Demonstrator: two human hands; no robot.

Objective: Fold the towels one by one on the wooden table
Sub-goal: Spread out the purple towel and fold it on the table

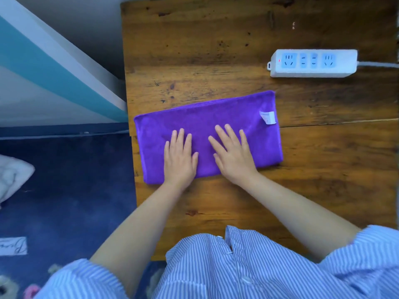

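Observation:
A purple towel (207, 117) lies folded into a long rectangle near the left edge of the wooden table (216, 50). A white label (268, 117) shows at its right end. My left hand (179, 157) lies flat on the towel's left half with fingers straight. My right hand (234, 153) presses flat on the towel's middle, fingers spread and straight. Neither hand grips the cloth.
A white power strip (313, 63) with a cable running off to the right sits at the table's back right. Left of the table is a dark blue carpet (64, 190) with a white bundle (13, 175) on it. A blue-and-white wall panel (54, 67) rises behind.

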